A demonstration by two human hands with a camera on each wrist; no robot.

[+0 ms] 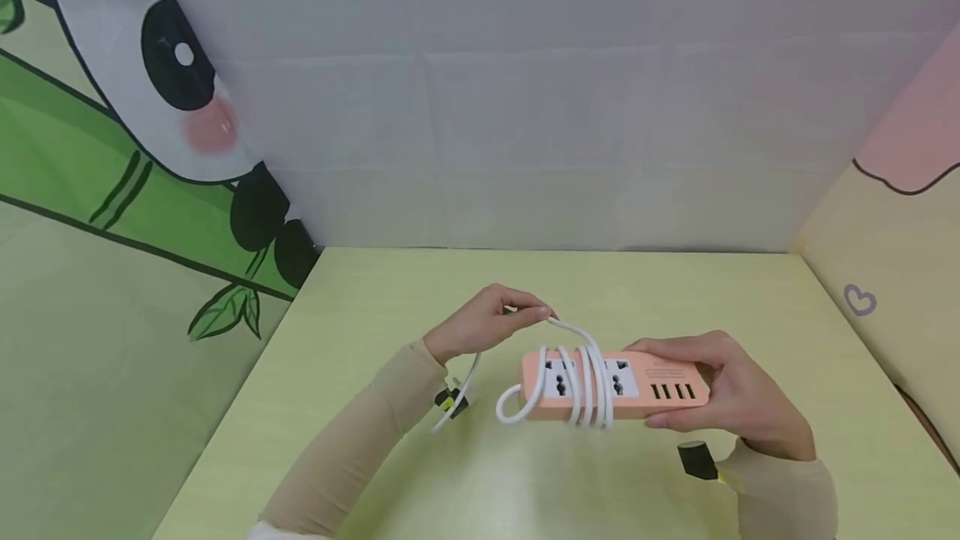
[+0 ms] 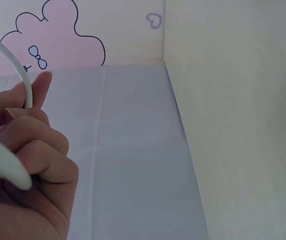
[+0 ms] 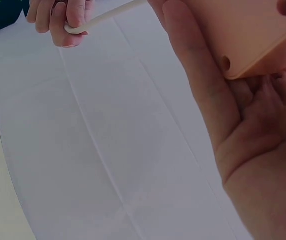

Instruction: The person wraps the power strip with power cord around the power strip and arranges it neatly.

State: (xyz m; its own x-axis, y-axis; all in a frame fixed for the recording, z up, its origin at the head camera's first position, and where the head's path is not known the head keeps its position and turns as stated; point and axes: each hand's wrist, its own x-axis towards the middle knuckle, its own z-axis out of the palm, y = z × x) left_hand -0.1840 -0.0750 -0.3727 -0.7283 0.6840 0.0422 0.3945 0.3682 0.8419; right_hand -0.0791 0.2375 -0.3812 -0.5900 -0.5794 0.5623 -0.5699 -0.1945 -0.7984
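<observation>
A salmon-pink power strip point(image 1: 660, 369) with white socket panels and several USB ports is held up over the table. My right hand point(image 1: 750, 398) grips its right end, thumb on the near edge and fingers on the far one; the right wrist view shows its underside point(image 3: 253, 35). White cable point(image 1: 588, 390) loops several times around the strip's left half. Just above and left of the strip, my left hand point(image 1: 491, 323) pinches the cable between thumb and fingertips. From there the cable's free length point(image 1: 468, 382) hangs down past the wrist; its end is hidden.
The pale yellow-green table point(image 1: 390, 273) lies beneath both hands. A grey-white backdrop point(image 1: 525, 107) rises behind it, with a cartoon-printed panel point(image 1: 112, 315) on the left and a pink-and-cream one point(image 1: 885, 257) on the right.
</observation>
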